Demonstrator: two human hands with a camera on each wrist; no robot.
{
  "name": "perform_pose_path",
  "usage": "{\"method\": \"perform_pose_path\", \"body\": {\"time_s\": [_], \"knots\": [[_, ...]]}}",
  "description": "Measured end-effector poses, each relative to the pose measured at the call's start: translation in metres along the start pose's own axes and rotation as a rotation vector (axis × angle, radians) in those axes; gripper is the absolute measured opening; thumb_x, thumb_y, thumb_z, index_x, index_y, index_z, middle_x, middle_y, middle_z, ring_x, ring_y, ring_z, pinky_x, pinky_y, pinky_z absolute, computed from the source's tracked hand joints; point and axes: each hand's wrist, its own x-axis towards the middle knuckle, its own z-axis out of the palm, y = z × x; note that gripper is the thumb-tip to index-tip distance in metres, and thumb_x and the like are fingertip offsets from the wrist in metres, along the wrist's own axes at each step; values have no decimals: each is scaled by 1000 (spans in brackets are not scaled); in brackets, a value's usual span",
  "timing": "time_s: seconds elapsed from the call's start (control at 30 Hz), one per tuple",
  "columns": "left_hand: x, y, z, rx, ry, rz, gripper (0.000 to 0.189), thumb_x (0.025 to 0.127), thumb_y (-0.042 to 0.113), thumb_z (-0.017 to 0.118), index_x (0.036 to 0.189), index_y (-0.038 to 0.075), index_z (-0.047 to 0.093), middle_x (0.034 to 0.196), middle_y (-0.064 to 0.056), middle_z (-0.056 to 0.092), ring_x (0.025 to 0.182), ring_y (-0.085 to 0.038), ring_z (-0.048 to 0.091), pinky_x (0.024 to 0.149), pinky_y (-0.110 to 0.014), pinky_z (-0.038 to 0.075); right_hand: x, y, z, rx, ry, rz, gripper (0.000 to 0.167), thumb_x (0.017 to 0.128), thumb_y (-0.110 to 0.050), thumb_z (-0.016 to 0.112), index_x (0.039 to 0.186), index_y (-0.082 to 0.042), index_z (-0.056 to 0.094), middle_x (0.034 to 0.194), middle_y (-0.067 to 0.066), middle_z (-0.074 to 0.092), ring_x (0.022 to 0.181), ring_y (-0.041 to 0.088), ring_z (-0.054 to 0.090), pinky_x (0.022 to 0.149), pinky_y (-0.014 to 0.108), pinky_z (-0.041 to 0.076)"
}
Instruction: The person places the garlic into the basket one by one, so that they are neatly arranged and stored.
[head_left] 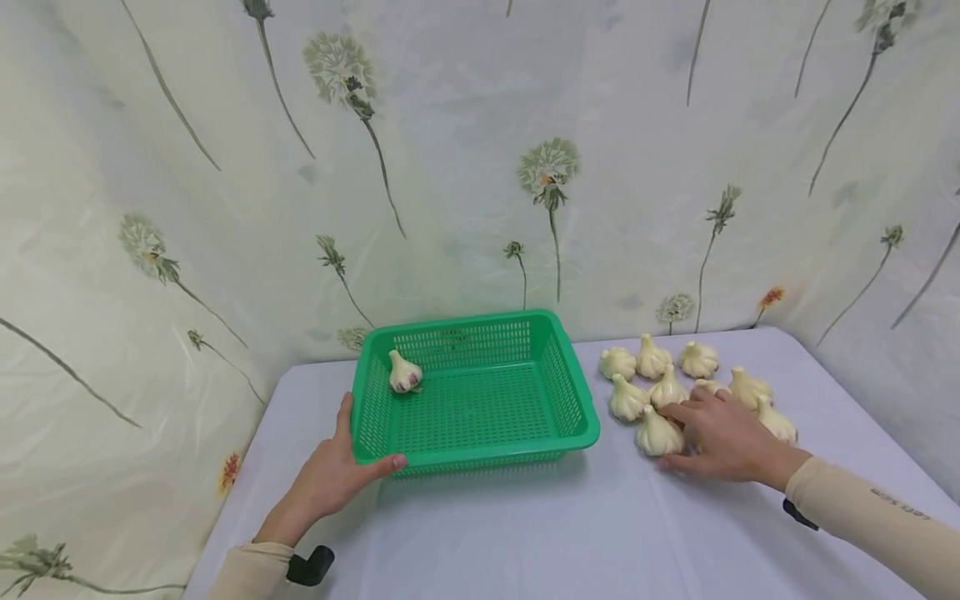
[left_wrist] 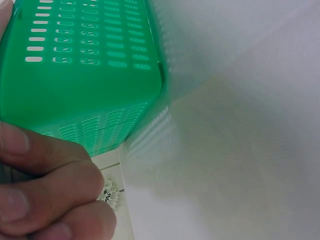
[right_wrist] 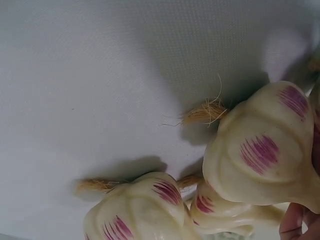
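The right hand point(head_left: 723, 435) is reaching over the near edge of a cluster of garlic bulbs; its thumb and forefinger are standing apart at the right side of the nearest garlic bulb point(head_left: 658, 435); whether the fingers are gripping that bulb or one hidden beneath the palm cannot be told.

The nearest garlic bulb is lying just left of this grip; its stem is pointing away from the person, its long axis leaning slightly left; in the right wrist view, a bulb is directing its root tuft point(right_wrist: 205, 112) leftward and its neck toward a fingertip point(right_wrist: 292, 222) at lower right.

The other bulbs point(head_left: 654, 357) are lying close beyond the right hand, with two point(head_left: 750, 387) just past its right side; most stems are pointing away from the person.

The left hand point(head_left: 330, 475) is clamping the near left corner of the green basket point(head_left: 480, 457); the thumb is pressing the near rim while the fingers are bearing on the left wall; the basket is extending rightward from this grip, its long axis running across the table point(head_left: 480, 533); inside, beyond the thumb, one purple-marked bulb point(head_left: 406, 375) is resting near the left wall, its stem pointing away and slightly left.
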Motion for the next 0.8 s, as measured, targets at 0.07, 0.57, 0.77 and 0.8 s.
{"method": "perform_pose_path", "body": {"time_s": [0.07, 0.57, 0.77, 0.8], "knots": [[0, -1, 1, 3, 2, 1, 137, 82, 72, 78, 170, 8, -6, 103, -25, 74, 89, -26, 70, 69, -39, 54, 0, 0, 0, 0, 6, -4, 66, 74, -56, 92, 121, -11, 77, 99, -5, 78, 90, 17, 58, 73, 37, 39], [-2, -2, 0, 11, 14, 13, 136, 83, 73, 77, 170, 7, -4, 115, -31, 72, 99, -30, 72, 74, -42, 56, 13, -4, -25, 95, 18, 46, 57, 70, -43, 96, 113, -11, 78, 93, -10, 72, 86, 12, 54, 74, 39, 40], [-1, -1, 0, 8, 8, 12, 137, 83, 74, 77, 170, 6, -5, 116, -31, 72, 100, -31, 72, 76, -44, 57, 23, -2, -41, 78, 40, 21, 57, 72, -42, 96, 117, -10, 79, 104, -5, 78, 90, 17, 59, 76, 43, 42], [-1, -1, 0, 8, 6, 11, 137, 83, 74, 76, 170, 6, -5, 116, -31, 72, 100, -30, 72, 76, -43, 57, 25, -1, -44, 77, 49, 11, 56, 72, -40, 96, 117, -10, 79, 106, -4, 78, 92, 18, 60, 76, 43, 42]]}}
